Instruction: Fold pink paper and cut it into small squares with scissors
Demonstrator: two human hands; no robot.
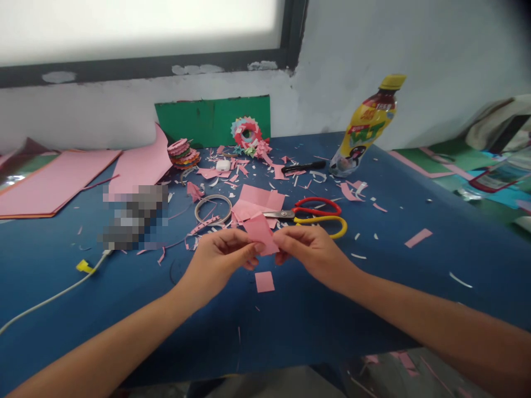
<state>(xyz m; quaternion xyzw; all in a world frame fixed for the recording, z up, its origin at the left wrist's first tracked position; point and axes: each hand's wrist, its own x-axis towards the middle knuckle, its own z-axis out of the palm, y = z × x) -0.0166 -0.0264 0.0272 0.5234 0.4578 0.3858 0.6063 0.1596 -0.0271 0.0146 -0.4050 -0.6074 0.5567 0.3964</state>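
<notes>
A small pink paper piece is pinched between both my hands just above the blue table. My left hand grips its left side with closed fingers. The right side is held by my right hand, fingers also closed. Directly below lies a small pink paper square on the table. Behind my hands sit loose pink sheets and scissors with red and yellow handles.
A tape roll, a black pen, a tilted yellow bottle, folded paper rosettes, pink sheets, a green board and a white cable lie around. Paper scraps litter the table.
</notes>
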